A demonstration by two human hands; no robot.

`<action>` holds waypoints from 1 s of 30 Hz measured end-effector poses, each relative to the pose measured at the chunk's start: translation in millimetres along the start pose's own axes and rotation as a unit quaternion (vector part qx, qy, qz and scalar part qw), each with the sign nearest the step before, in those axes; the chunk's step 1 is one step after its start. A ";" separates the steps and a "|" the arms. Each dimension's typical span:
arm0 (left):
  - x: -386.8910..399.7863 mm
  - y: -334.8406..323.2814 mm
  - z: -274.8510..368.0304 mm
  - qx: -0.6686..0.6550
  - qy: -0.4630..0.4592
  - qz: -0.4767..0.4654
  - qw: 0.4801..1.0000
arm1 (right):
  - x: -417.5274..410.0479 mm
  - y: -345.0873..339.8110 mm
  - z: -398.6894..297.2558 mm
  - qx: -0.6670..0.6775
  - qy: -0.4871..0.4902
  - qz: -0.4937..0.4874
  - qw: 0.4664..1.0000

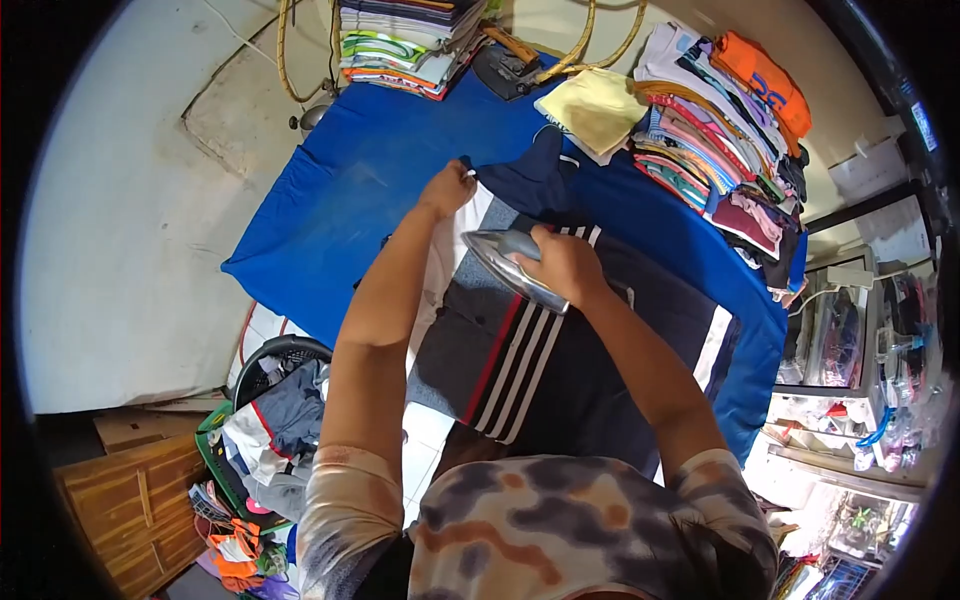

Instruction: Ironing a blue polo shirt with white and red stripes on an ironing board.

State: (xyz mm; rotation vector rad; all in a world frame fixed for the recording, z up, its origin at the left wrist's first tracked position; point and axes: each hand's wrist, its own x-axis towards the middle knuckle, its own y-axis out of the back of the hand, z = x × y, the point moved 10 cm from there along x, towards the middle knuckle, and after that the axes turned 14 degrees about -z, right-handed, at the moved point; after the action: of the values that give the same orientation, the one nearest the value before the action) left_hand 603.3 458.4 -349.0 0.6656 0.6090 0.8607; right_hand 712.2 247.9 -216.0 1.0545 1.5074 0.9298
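Note:
My right hand grips the handle of a silver-and-grey clothes iron. The iron's soleplate is down on a dark button-front shirt with grey panels, white stripes and a red line. Its pointed tip faces the upper left, towards the shirt's white band. My left hand pinches the shirt's navy part near its white-trimmed edge. Beneath the shirt lies a blue cloth cover over the work surface. The shirt's lower end hangs towards my body.
Folded clothes stand in a stack at the back and in a larger pile at right. Between them sit a dark iron with a wooden handle and a stained yellow cloth. A crate of clothes stands lower left.

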 end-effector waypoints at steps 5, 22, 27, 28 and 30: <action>-21.5 23.1 7.1 -0.144 -0.097 0.080 0.982 | 24.0 16.0 21.6 0.125 -0.136 0.072 0.980; -150.2 49.0 -38.6 -0.178 0.124 -0.137 0.967 | 60.7 18.5 -18.1 0.074 -0.108 0.069 0.989; -159.2 47.5 -40.1 -0.242 0.122 -0.130 0.954 | 68.7 23.9 -19.3 0.073 -0.125 0.071 0.987; -157.6 47.3 -38.9 -0.251 0.119 -0.131 0.952 | 74.4 26.4 -17.4 0.075 -0.128 0.070 0.986; -157.0 47.4 -42.3 -0.261 0.117 -0.131 0.949 | 75.9 24.4 -18.7 0.078 -0.131 0.069 0.986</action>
State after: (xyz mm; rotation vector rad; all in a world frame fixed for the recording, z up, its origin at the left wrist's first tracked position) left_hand 470.1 362.2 -308.1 -0.0010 0.6309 0.8088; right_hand 690.9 327.0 -213.1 1.3530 1.3167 0.7424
